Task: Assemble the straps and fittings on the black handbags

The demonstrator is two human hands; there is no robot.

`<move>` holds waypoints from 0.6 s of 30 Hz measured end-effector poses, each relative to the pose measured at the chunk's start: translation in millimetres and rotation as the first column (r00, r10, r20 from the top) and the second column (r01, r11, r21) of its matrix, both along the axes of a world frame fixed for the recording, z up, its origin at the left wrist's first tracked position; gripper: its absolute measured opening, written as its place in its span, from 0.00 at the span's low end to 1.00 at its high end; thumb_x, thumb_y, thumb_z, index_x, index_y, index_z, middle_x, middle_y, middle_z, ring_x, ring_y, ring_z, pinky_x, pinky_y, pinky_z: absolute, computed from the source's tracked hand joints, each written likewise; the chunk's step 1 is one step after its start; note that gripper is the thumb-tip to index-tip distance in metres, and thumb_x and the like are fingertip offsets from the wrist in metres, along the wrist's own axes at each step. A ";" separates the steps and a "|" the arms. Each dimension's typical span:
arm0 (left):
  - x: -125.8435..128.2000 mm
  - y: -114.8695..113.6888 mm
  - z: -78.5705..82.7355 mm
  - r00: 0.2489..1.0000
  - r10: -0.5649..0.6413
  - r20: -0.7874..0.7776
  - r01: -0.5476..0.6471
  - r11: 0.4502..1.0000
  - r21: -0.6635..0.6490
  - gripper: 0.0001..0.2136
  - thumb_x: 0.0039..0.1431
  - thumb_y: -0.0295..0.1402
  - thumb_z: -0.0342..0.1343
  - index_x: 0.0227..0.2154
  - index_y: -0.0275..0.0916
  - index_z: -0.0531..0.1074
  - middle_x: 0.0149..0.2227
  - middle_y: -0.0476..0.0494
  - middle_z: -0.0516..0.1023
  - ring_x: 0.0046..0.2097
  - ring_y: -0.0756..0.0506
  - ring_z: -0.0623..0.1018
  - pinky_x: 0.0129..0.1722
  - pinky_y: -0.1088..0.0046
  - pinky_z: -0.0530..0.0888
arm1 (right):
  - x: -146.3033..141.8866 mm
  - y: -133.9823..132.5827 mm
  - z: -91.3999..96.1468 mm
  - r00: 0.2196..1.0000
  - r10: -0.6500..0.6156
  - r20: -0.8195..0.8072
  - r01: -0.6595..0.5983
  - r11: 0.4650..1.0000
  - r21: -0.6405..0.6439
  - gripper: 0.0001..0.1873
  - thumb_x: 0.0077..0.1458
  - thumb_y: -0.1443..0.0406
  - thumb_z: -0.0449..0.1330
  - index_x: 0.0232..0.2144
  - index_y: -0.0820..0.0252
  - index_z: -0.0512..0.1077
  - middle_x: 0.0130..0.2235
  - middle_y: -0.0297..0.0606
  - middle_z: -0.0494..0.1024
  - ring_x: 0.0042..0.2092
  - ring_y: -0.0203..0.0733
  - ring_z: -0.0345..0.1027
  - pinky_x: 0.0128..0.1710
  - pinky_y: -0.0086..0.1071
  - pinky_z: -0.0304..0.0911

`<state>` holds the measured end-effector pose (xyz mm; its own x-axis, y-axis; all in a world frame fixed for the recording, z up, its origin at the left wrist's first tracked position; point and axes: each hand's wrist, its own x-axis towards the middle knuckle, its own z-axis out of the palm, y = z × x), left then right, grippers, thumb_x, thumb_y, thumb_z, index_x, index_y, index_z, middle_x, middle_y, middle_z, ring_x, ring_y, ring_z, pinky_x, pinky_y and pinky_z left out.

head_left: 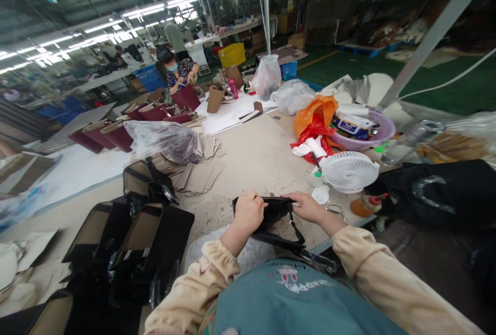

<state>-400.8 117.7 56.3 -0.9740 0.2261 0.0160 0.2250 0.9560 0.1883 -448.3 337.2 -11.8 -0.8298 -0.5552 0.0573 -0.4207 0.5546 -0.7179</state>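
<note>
A black handbag [273, 213] with a strap lies at the table's near edge, right in front of my apron. My left hand [250, 211] is closed over its left end, fingers curled at the top edge. At the right end, my right hand [308, 207] pinches the bag's upper edge between thumb and fingers. The strap [296, 232] loops down from the right side toward me, with a small metal fitting on it. What is inside the bag is too dark to make out.
Several black bags [170, 234] stand at my left. Board pieces [199, 177] and a plastic bag [166, 139] lie beyond them. To the right are a white fan [351, 171], scissors [336, 211] and a purple basin [382, 131]. Across the table a person [180, 72] handles maroon bags [186, 98].
</note>
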 end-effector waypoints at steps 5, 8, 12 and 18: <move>-4.7 -4.9 -3.6 0.996 0.012 -0.083 -0.006 0.998 0.067 0.09 0.55 0.37 0.54 0.27 0.39 0.75 0.44 0.43 0.69 0.46 0.43 0.66 0.45 0.64 0.64 | 7.6 2.5 14.8 0.996 0.057 -0.070 -0.062 0.995 -0.073 0.27 0.46 0.67 0.56 0.52 0.60 0.66 0.52 0.42 0.70 0.54 0.45 0.61 0.55 0.42 0.55; -9.9 -7.3 -8.8 0.998 -0.014 -0.061 0.020 0.995 0.096 0.07 0.55 0.35 0.55 0.27 0.39 0.75 0.40 0.44 0.71 0.44 0.43 0.68 0.44 0.64 0.64 | 10.8 -5.4 15.2 0.991 -0.030 -0.127 0.018 0.995 -0.096 0.24 0.49 0.60 0.60 0.49 0.58 0.69 0.49 0.43 0.73 0.51 0.46 0.65 0.52 0.43 0.59; -16.1 -9.6 -13.4 0.998 -0.053 -0.031 0.057 0.989 0.135 0.06 0.55 0.33 0.55 0.27 0.38 0.73 0.35 0.44 0.73 0.40 0.45 0.70 0.44 0.64 0.65 | 9.2 -16.3 9.3 0.973 -0.144 -0.178 0.126 0.986 -0.106 0.17 0.51 0.58 0.59 0.43 0.56 0.73 0.42 0.41 0.77 0.43 0.45 0.70 0.47 0.42 0.64; -18.2 -13.7 -13.1 0.992 -0.120 -0.024 0.122 0.956 0.267 0.03 0.54 0.30 0.56 0.27 0.40 0.73 0.41 0.47 0.74 0.43 0.46 0.71 0.58 0.50 0.49 | 5.6 -17.1 9.4 0.936 -0.176 -0.306 0.122 0.975 -0.187 0.17 0.52 0.62 0.59 0.46 0.53 0.70 0.42 0.40 0.74 0.44 0.43 0.68 0.46 0.40 0.64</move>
<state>-419.0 104.0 43.3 -0.9391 0.3290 0.0994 0.3386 0.8361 0.4317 -442.6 320.0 -2.4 -0.8254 -0.3870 0.4110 -0.5633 0.5159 -0.6454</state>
